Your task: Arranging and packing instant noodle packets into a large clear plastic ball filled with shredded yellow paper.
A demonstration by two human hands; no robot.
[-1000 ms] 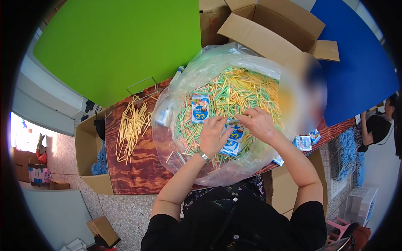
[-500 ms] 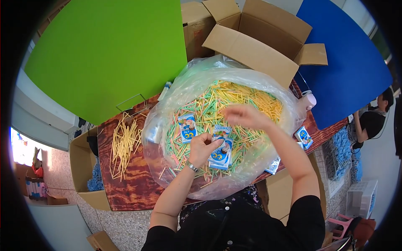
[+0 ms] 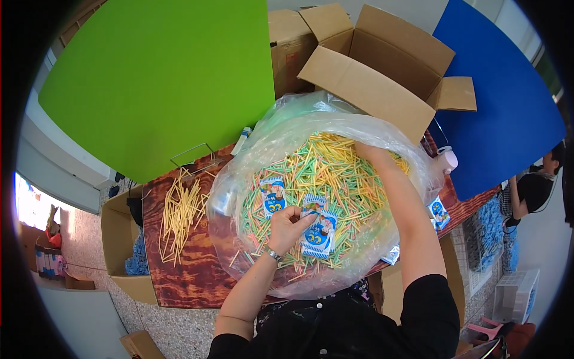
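A large clear plastic bag [image 3: 353, 280] lies spread open, filled with thin yellow, green and pink sticks [image 3: 335, 170]. My left hand [image 3: 287, 228] is closed, thumb and fingertips pinching the edge of a small blue-and-white packet [image 3: 315, 202] over the bag's middle. Below it, another blue-and-white packet [image 3: 318, 236] lies on the sticks. To the left of my fingers rests one more packet [image 3: 272, 195]. My right hand [image 3: 369, 152] reaches into the far part of the bag, where yellow sticks lie; its fingers are hidden.
Loose pale-yellow sticks [image 3: 180, 218] lie on the red-brown table [image 3: 197, 278] at left. An open cardboard box [image 3: 371, 81] stands behind the bag, between a green panel [image 3: 155, 84] and a blue panel [image 3: 493, 107]. A pink-white bottle [image 3: 445, 161] stands right; a person [image 3: 531, 190] is beyond.
My right hand has moved from above the middle of the bag out to its far side, down among the sticks. My left hand keeps its pinch. The whole view has shifted slightly.
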